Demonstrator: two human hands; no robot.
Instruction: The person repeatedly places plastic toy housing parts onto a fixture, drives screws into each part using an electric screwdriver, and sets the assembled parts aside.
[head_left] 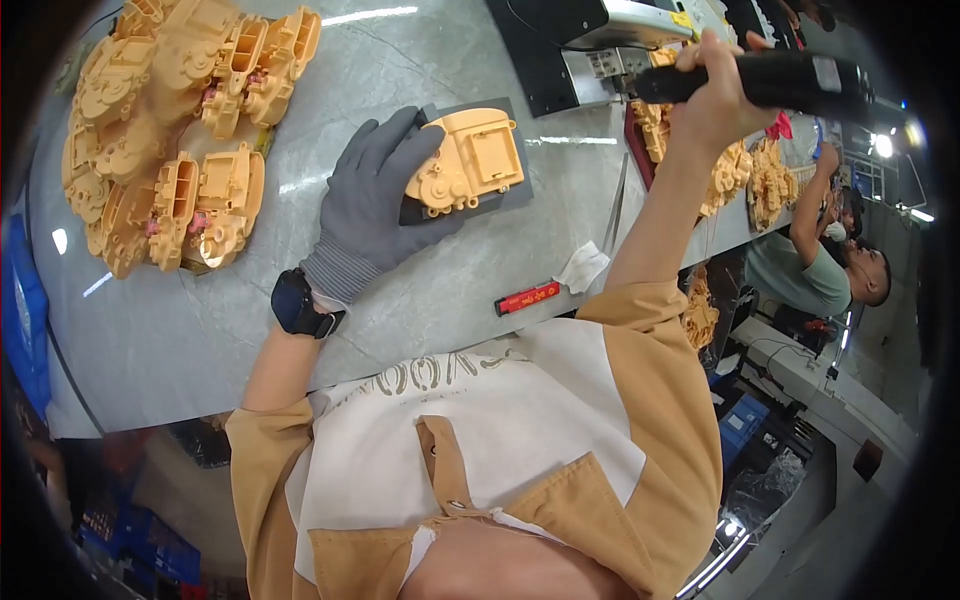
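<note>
Well, grey tabletop [230, 335], apparently cluttered room [850, 400].

Counter [400, 60]: grey surface, glossy, showing streaks of reflected light. On it lies a slim red and black object [527, 298] bearing light lettering; exact type not determined. Crumpled white tissue [583, 267] sits just beside its end. Slender pointed metal tool [617, 205], apparently tweezers, lies near the tissue. Far left: blue plastic item [25, 300], partly cut off. Lower left: blue crates [155, 542]. Right side: co-worker [795, 275] in a grey-green shirt; blue bin [742, 420]; crumpled clear plastic [765, 488]; lit ceiling lamp [881, 145].
</note>
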